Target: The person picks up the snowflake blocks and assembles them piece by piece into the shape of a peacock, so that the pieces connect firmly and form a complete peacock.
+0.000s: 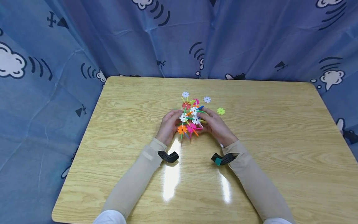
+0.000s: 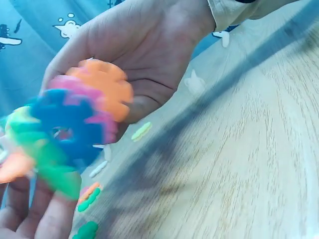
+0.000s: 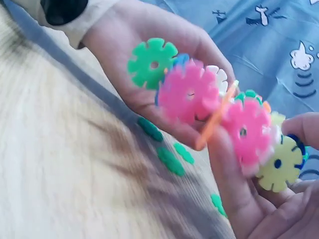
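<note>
Both hands hold a cluster of interlocked, notched plastic snowflake discs (image 1: 191, 127) in pink, orange, white, red, green, blue and yellow. My left hand (image 1: 168, 125) grips its left side, and my right hand (image 1: 217, 125) grips the right, thumb over the top. In the left wrist view a blue disc (image 2: 75, 127) and an orange disc (image 2: 110, 87) show, blurred, between the hands. Pink discs (image 3: 184, 94) and a pale yellow disc (image 3: 281, 167) appear in the right wrist view, close to the fingers. Hands and outer discs hide the cluster's middle.
Loose discs lie behind the cluster on the wooden table (image 1: 279, 140): a pale one (image 1: 207, 99), a white one (image 1: 185, 94) and a yellow-green one (image 1: 221, 111). Green discs (image 3: 170, 160) show below the hands. A blue patterned curtain (image 1: 179, 40) hangs along the back and left.
</note>
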`<state>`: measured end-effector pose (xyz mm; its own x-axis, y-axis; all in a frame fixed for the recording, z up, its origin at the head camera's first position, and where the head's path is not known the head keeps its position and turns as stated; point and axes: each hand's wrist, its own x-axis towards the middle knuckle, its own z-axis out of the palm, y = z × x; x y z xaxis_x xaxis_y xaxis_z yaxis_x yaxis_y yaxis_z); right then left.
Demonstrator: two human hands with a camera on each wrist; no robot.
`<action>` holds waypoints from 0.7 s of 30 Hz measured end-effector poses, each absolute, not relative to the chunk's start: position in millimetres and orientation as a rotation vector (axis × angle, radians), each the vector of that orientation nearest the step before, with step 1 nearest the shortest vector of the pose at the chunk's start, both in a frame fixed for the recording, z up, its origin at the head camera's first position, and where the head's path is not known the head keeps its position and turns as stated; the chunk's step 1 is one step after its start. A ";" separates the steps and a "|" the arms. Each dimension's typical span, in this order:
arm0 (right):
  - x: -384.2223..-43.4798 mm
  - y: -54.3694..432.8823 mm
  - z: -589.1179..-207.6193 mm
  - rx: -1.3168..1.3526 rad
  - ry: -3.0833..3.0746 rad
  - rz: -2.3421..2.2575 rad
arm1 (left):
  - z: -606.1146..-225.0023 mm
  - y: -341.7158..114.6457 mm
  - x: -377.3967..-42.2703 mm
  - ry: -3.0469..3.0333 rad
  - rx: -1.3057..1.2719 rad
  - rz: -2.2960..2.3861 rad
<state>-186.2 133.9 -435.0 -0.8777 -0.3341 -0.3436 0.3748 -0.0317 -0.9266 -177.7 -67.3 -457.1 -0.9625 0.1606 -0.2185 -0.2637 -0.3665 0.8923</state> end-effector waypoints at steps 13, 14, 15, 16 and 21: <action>-188.2 192.9 -429.6 0.172 1.760 -2.091 | -463.0 -66.3 -175.6 1.418 0.011 2.333; -188.0 201.0 -427.9 0.189 1.749 -2.107 | -464.3 -67.4 -176.0 1.407 0.013 2.336; -188.1 209.0 -426.4 0.196 1.746 -2.116 | -465.4 -68.7 -176.5 1.401 0.019 2.338; -188.5 216.9 -424.9 0.208 1.761 -2.110 | -466.2 -70.1 -176.9 1.397 0.026 2.339; -188.9 258.9 -419.4 0.266 1.851 -2.046 | -467.3 -73.7 -176.8 1.386 0.048 2.337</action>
<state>-188.9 258.9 -419.4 -0.9146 -0.1429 -0.3782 0.3906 -0.0705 -0.9179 -176.8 -73.7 -467.3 -0.9109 0.3710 -0.1807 -0.3366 -0.4145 0.8455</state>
